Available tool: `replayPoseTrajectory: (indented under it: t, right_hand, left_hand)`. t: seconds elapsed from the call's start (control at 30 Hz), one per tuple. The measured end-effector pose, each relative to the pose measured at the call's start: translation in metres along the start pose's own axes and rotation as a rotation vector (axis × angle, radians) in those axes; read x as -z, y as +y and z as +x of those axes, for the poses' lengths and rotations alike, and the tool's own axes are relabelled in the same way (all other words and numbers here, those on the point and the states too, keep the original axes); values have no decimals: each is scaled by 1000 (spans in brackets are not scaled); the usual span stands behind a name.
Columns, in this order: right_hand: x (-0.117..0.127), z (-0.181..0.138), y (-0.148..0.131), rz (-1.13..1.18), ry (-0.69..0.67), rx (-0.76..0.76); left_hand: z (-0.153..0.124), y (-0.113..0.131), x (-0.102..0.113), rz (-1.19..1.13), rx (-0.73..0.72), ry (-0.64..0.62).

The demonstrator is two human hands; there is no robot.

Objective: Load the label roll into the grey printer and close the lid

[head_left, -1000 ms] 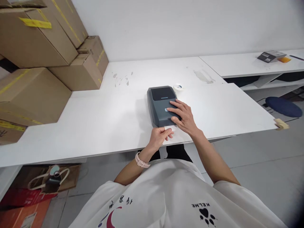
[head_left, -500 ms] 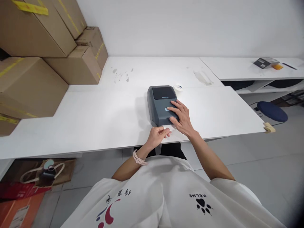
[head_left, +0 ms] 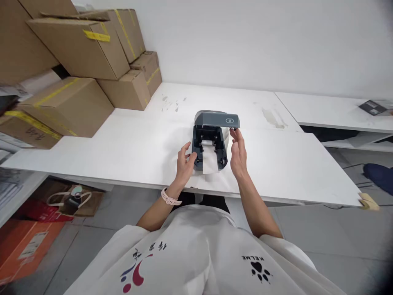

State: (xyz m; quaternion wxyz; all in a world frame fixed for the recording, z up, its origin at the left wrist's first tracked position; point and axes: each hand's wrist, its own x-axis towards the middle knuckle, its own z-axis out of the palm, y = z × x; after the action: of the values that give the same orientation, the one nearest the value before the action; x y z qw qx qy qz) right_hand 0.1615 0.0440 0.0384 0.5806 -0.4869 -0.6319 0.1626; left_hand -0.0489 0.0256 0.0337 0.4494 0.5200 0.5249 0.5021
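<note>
A dark grey label printer (head_left: 199, 164) stands near the table's front edge with its lid (head_left: 216, 119) raised. Inside it, a strip of white label paper (head_left: 210, 162) runs from a small roll out over the front lip. My left hand (head_left: 185, 164) is at the printer's left side, fingers apart, its thumb against the front left corner. On the other side, my right hand (head_left: 238, 153) is upright with its fingers stretched. Its fingertips are at the underside of the lid's right corner; whether they bear its weight I cannot tell.
Cardboard boxes (head_left: 82, 49) with yellow tape are stacked at the left of the white table (head_left: 138, 143). A small dark box (head_left: 373, 107) lies on the far right table. A blue stool (head_left: 379, 176) stands at the right. Below left are a paper bag (head_left: 92, 203) and an orange box (head_left: 29, 246).
The printer's lid has gone from closed to raised, uncovering the paper inside. My left hand has left the paper strip for the printer's left side. My right hand has moved off the lid's top.
</note>
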Motion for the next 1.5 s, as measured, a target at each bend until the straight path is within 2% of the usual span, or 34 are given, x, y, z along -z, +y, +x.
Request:
replayPoseTrajectory:
  t: [0.23, 0.37, 0.43, 0.5, 0.57, 0.6, 0.73, 0.83, 0.93, 1.03, 1.13, 1.23, 1.33, 1.43, 1.5]
  right_hand:
    - [-4, 100, 9, -82, -4, 37]
    - [-7, 131, 3, -340, -37, 111]
    - [-9, 135, -5, -599, -244, 165]
    - [-15, 133, -12, -803, -597, 198]
    - [-27, 130, -14, -879, -916, 212]
    - [-34, 127, -12, -885, -1010, 214]
    - [-64, 123, 0, -905, -1180, 197]
    - [-60, 127, 0, -843, -1228, 207]
    - [-17, 132, -9, -582, -1200, 186]
    - [52, 123, -7, -141, -938, 47]
    - [103, 94, 22, -8, -663, -156]
    - [116, 60, 67, -38, -517, -375]
    - [116, 40, 100, -92, -507, -508]
    - [128, 47, 113, -60, -623, -523]
    - [137, 65, 118, -23, -602, -507]
  left_hand:
    - [58, -1, -3, 162, 34, -57]
    - [87, 11, -12, 326, 89, -106]
    - [95, 16, -16, 429, 87, -133]
    - [98, 20, -19, 513, 76, -140]
    - [100, 21, -21, 568, 78, -137]
    - [100, 21, -22, 592, 80, -137]
    - [100, 19, -24, 685, 65, -146]
    - [100, 17, -23, 700, 46, -145]
    - [99, 15, -20, 669, 40, -146]
    - [96, 14, -20, 604, 43, -127]
    - [93, 13, -21, 519, 55, -101]
    - [92, 8, -22, 441, 60, -74]
    - [94, -2, -23, 356, 55, -61]
    - [96, -11, -23, 306, 48, -55]
    - [96, -13, -24, 322, 19, -43]
